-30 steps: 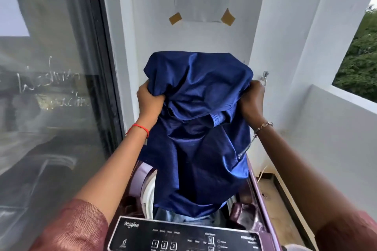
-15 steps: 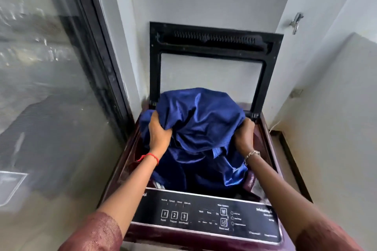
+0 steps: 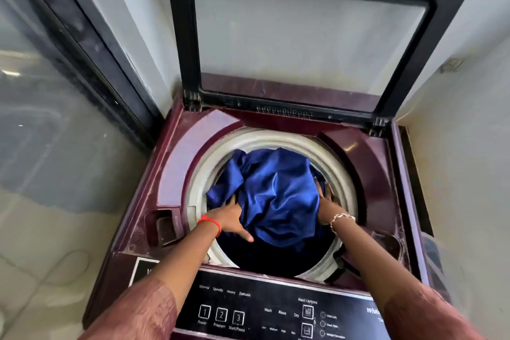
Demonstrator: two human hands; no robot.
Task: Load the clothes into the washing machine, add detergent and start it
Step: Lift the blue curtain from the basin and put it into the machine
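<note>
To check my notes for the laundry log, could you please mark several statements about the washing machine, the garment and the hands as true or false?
1. The washing machine lid stands open. True.
2. The blue garment lies on the control panel. False: it sits in the drum.
3. The left hand and the right hand both touch the garment, one on each side. True.
4. The red thread is on the right wrist. False: it is on the left wrist; the right wrist wears a chain bracelet.
</note>
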